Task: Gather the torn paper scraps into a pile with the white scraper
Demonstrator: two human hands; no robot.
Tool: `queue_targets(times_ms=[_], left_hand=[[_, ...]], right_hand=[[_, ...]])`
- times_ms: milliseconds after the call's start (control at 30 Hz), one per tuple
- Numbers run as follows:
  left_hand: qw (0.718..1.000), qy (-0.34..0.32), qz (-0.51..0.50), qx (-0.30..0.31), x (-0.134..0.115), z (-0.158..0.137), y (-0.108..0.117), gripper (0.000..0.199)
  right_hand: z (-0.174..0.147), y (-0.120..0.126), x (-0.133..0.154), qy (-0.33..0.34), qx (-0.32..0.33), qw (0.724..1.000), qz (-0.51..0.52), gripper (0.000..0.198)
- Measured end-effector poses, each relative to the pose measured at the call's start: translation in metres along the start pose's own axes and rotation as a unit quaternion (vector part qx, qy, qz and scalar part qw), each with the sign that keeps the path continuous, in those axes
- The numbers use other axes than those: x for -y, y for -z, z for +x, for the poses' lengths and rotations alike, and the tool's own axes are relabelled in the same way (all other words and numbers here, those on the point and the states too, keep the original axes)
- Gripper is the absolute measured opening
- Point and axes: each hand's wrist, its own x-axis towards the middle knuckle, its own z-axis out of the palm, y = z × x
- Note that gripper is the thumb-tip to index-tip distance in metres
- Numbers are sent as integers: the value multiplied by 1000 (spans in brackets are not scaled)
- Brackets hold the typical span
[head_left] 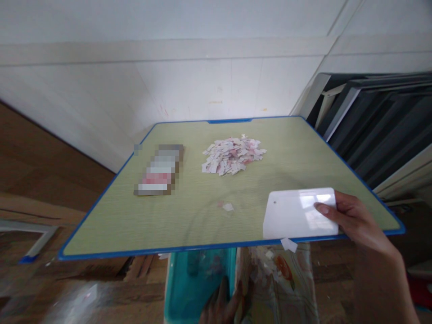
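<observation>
My right hand [351,216] grips the right end of a flat, glossy white plastic scraper [293,213] with a small hole, thumb on top. The scraper lies along the near edge of the table. A paper scrap [289,245] hangs at that edge, just below it. Low in view, below the table, my left hand [219,306] is at the right rim of a teal plastic tray [178,292], index finger inside and thumb outside. The hand is in shadow. Some scraps lie blurred in the tray. A heap of small pale and pinkish paper scraps [232,155] sits on the table.
The greenish table [162,225] has a blue rim and stands against a white wall. A blurred-out flat object [158,171] lies on its left side. Two loose scraps [228,207] rest near the middle. Patterned cloth [280,288] with scraps is below; dark panels [381,117] lean at right.
</observation>
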Motion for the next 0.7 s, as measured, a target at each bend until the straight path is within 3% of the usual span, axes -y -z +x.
queue_targets(times_ms=[367, 467, 600, 700], left_hand=[[998, -20, -3, 52, 1, 4, 14, 71], [999, -18, -5, 50, 1, 4, 14, 71], [1000, -5, -15, 26, 1, 2, 12, 71], [999, -3, -36, 23, 0, 1, 7, 63]], right_hand=[[-4, 5, -8, -7, -16, 999, 34, 14], [-1, 1, -8, -4, -73, 994, 84, 13], [10, -4, -10, 24, -205, 967, 148, 20], [17, -6, -13, 64, -267, 958, 82, 27]])
